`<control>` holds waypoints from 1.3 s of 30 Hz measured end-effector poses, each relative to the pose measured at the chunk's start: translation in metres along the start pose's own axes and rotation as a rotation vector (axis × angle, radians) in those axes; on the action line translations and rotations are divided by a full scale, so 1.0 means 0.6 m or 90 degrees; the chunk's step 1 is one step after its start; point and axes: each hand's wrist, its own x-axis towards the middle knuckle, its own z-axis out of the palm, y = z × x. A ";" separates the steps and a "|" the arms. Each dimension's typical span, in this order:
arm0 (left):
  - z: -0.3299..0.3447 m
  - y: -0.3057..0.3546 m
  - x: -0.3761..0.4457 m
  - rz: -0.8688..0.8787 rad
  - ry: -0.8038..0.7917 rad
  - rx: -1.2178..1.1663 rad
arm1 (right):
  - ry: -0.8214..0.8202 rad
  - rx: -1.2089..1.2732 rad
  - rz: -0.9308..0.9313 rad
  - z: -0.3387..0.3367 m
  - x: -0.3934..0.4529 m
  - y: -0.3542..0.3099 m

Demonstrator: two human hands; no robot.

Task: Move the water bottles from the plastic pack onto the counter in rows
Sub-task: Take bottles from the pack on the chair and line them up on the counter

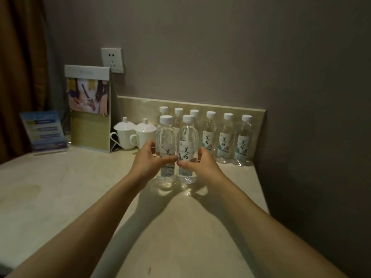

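Note:
Two clear water bottles with white caps stand side by side on the pale counter, in front of a back row. My left hand grips the left bottle around its label. My right hand grips the right bottle the same way. Behind them, several more bottles stand upright in a row along the low backsplash, the leftmost ones partly hidden. No plastic pack is in view.
Two white lidded cups stand just left of the bottles. A standing menu folder and a blue leaflet holder sit at the back left. A wall socket is above. The counter's right edge meets the grey wall.

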 end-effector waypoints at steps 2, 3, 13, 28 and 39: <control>-0.003 -0.012 0.020 0.002 0.012 0.018 | 0.018 0.001 0.009 0.010 0.023 0.007; -0.004 -0.018 0.030 0.000 0.015 0.024 | 0.024 -0.007 0.010 0.016 0.034 0.011; -0.021 -0.071 0.145 0.033 -0.010 0.083 | 0.113 -0.060 -0.031 0.070 0.128 0.039; -0.023 -0.111 0.208 0.128 -0.033 0.067 | 0.255 -0.364 0.031 0.125 0.143 0.032; -0.006 -0.118 0.216 0.104 0.003 0.086 | 0.376 -0.447 0.083 0.146 0.160 0.032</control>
